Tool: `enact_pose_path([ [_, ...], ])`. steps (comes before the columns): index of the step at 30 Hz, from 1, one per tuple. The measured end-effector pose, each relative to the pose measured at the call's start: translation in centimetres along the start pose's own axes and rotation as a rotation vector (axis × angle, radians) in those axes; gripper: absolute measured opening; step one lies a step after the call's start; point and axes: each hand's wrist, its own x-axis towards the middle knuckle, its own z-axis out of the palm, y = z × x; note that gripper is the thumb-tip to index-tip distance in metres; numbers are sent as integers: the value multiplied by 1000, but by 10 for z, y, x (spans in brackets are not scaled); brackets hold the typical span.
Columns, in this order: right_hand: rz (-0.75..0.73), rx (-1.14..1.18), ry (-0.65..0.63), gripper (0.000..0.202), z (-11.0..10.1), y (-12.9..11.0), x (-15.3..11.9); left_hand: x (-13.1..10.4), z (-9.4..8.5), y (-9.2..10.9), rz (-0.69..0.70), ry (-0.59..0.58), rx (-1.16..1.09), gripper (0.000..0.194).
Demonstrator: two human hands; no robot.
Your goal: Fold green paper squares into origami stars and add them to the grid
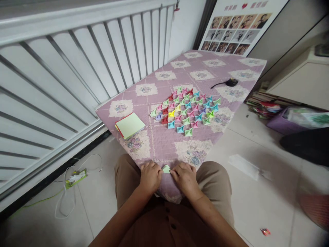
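Observation:
A small pale green piece of folded paper [166,168], roughly triangular, lies at the near edge of the cloth-covered table. My left hand [151,175] is at its left side with fingers curled and fingertips against it. From the right, my right hand [185,176] pinches the other corner, thumb toward the paper. Parts of both hands' fingertips are hard to make out. Beyond them stand several folded paper stars [184,112] in green, blue, pink, red and yellow, set in slanting rows. To the left is a stack of square paper [130,125], pale green on top.
A purple floral tablecloth [164,137] covers the table. Toward the far right lies a black object with a short cord [231,82]. A white radiator [84,68] runs along the left. On the floor are a power strip [76,178] with cables and a purple bin [284,122].

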Motion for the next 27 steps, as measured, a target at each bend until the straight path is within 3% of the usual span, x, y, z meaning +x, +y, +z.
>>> enact_pose_path([
  [7, 24, -40, 52, 22, -3, -7, 2, 3, -3, 1, 9, -23, 53, 18],
  [27, 103, -38, -5, 21, -4, -10, 6, 11, -1, 0, 34, -78, 140, 20],
])
